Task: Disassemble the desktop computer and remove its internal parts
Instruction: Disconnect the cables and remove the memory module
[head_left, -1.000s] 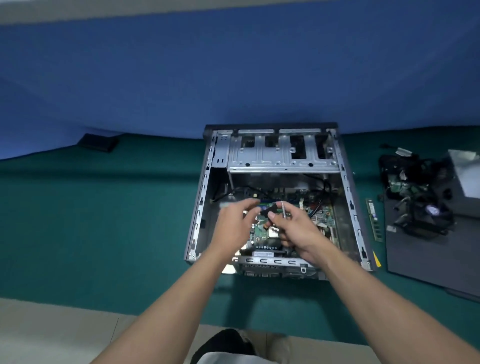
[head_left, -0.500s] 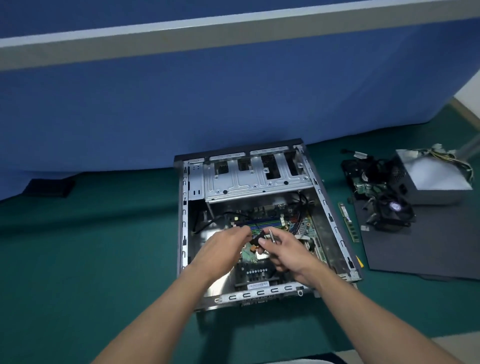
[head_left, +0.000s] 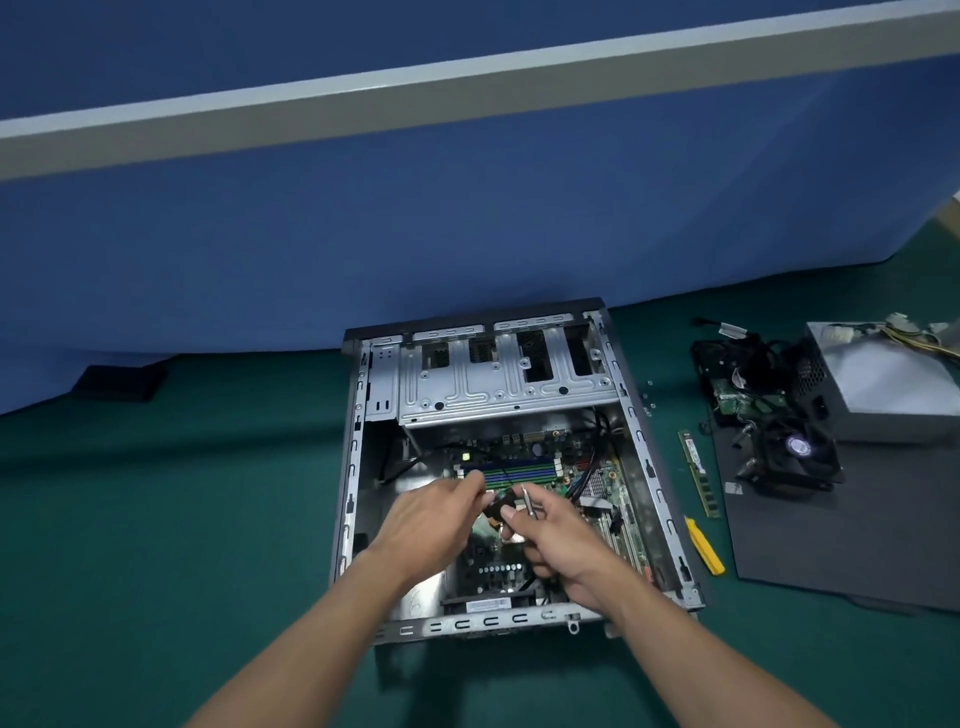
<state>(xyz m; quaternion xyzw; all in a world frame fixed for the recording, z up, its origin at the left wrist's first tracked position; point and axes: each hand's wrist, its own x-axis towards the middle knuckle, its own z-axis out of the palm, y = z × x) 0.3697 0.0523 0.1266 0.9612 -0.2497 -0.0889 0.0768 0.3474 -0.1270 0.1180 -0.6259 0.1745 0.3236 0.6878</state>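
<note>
A boxy grey sheet-metal computer case (head_left: 354, 467) lies open on a matte green mat (head_left: 156, 519), with the glossy green motherboard (head_left: 597, 475) inside. Above the board, the left hand (head_left: 431, 525) pinches a small black piece (head_left: 501, 508). The right hand (head_left: 561, 545) grips a thin steel shaft (head_left: 527, 500). Both grips are as they were half a second ago.

left hand (head_left: 431, 519): fingertips pinched | right hand (head_left: 563, 540): fingers curled | both forearms extended

— How does the computer look?
— The grey metal case (head_left: 354, 493) lies flat with its side open. A silver drive cage (head_left: 493, 384) fills the far end, and the green motherboard (head_left: 597, 467) sits inside. A small black piece (head_left: 501, 508) is held just above it.
— Any parts outside?
— To the right lie a memory stick (head_left: 698, 475), a cooler fan (head_left: 797, 447) and a grey power supply (head_left: 883, 374).
</note>
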